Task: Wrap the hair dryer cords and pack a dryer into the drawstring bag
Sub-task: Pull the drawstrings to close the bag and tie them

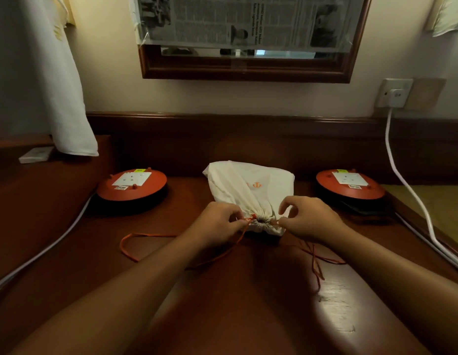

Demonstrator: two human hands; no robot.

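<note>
A cream drawstring bag (248, 185) with an orange logo lies in the middle of the dark wooden desk (222, 303), bulging with something inside. Its mouth faces me and is cinched almost closed. My left hand (217, 224) pinches the orange drawstring (151, 235) at the left of the mouth. My right hand (307, 221) pinches the cord at the right of the mouth. Loose orange loops trail over the desk on both sides. No hair dryer is visible; the bag hides its contents.
Two round orange cable reels with sockets sit on the desk, one at the left (131, 188) and one at the right (351, 187). White cables run along both desk edges; the right cable (402, 180) goes up to a wall socket (394, 94). A framed mirror covered with newspaper (248, 21) hangs above.
</note>
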